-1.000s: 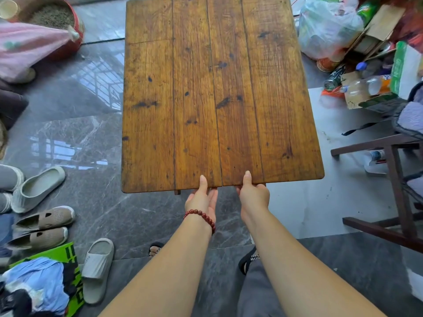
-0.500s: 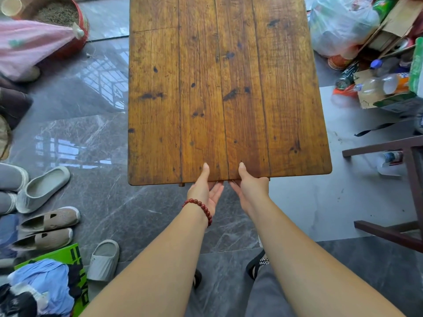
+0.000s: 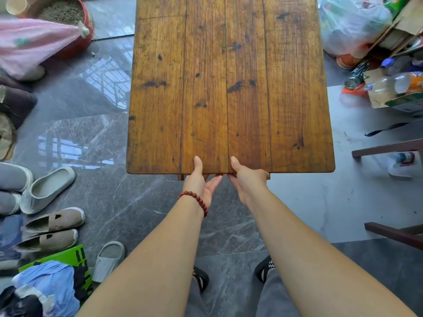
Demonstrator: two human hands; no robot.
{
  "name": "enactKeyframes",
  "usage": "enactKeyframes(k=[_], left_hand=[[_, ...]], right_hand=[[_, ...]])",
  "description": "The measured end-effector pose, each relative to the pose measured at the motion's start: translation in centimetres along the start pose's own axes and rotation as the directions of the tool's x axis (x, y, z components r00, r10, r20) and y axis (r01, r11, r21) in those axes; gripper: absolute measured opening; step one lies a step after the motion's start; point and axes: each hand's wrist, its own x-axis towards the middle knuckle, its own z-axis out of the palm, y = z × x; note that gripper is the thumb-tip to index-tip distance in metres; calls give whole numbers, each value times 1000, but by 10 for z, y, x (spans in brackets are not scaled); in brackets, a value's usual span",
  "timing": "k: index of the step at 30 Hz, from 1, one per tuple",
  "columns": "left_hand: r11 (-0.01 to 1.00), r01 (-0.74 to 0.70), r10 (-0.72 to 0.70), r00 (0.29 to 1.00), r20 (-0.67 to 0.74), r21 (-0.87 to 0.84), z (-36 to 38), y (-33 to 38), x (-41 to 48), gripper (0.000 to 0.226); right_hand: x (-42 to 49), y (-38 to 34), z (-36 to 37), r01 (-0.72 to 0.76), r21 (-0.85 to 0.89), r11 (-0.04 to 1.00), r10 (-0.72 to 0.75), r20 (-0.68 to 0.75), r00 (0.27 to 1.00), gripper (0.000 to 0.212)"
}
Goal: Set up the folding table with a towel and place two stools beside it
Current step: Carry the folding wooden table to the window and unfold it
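Note:
The folding table (image 3: 229,88) is a worn brown top of wooden planks, seen from above over a grey marble floor. Both my hands grip its near edge at the middle. My left hand (image 3: 201,181), with a red bead bracelet on the wrist, has its thumb on top and its fingers under the edge. My right hand (image 3: 246,179) holds the same edge just to the right, thumb on top. The table's legs are hidden under the top. No towel lies on the table. Dark wooden furniture legs (image 3: 389,149) show at the right edge; I cannot tell whether they belong to a stool.
Several shoes and slippers (image 3: 50,186) line the floor at left, with a green box and blue cloth (image 3: 52,280) below them. A red basin (image 3: 68,24) and pink cloth sit top left. Plastic bags, bottles and cardboard (image 3: 377,53) crowd the top right. My sandalled feet (image 3: 201,280) stand below.
The table top has shifted slightly right and nearer in view, its near edge now level. Both hands have kept their grip on the near edge.

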Motion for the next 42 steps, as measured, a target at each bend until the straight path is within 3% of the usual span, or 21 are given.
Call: enactKeyframes(k=[4,9,14,20,22,27,30,36,42], left_hand=[[1000,2,-2,1000,-1,-26,-8,-12,2,60],[997,-8,6,1000,-19,-73,-16,-41,-1,55],[990,-33,27,998,-48,-135,-16,-44,-6,51],[991,-26,18,998,-64,-133,-24,-43,-9,53],[992,-15,7,998,-70,-125,-30,-46,-11,54],[998,3,-8,996,-87,-57,-44,-48,-14,54],[999,3,1,994,-110,38,-50,-45,-14,58],[998,23,-17,994,-112,59,-64,-32,-14,62],[998,13,-2,986,-168,69,-59,-30,-15,64]], right_hand=[[0,7,-10,-20,-42,999,19,-21,1000,76],[8,18,-29,-22,-138,990,22,0,1000,90],[17,20,-31,27,-196,980,-15,62,998,83],[21,32,-30,19,-309,951,-9,33,999,83],[19,38,-32,-3,-298,955,12,26,1000,82],[11,54,-35,-60,-315,947,54,-28,998,106],[6,61,-35,-42,-319,947,27,-51,998,99],[-7,80,-26,19,-207,978,-35,-76,996,77],[-10,69,-37,-1,-114,993,1,-1,1000,68]])
